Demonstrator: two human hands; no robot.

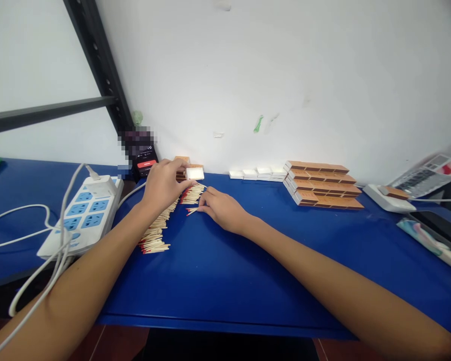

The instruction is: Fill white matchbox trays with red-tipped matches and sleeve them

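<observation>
My left hand (164, 184) holds a small white matchbox tray (195, 173) by its fingertips, near the wall. My right hand (220, 208) rests on the blue table (218, 281), fingers pinched on a few loose matches (191, 210). A long row of red-tipped matches (161, 225) lies on the table under and beside my left hand. A small heap of brown matchbox sleeves (182, 168) sits behind the tray.
Stacked brown matchboxes (321, 184) stand at the right by the wall, with white trays (257, 173) beside them. A white power strip (84, 213) with cables lies at the left. A phone (145, 156) leans on the wall. A second phone (438, 228) lies at far right.
</observation>
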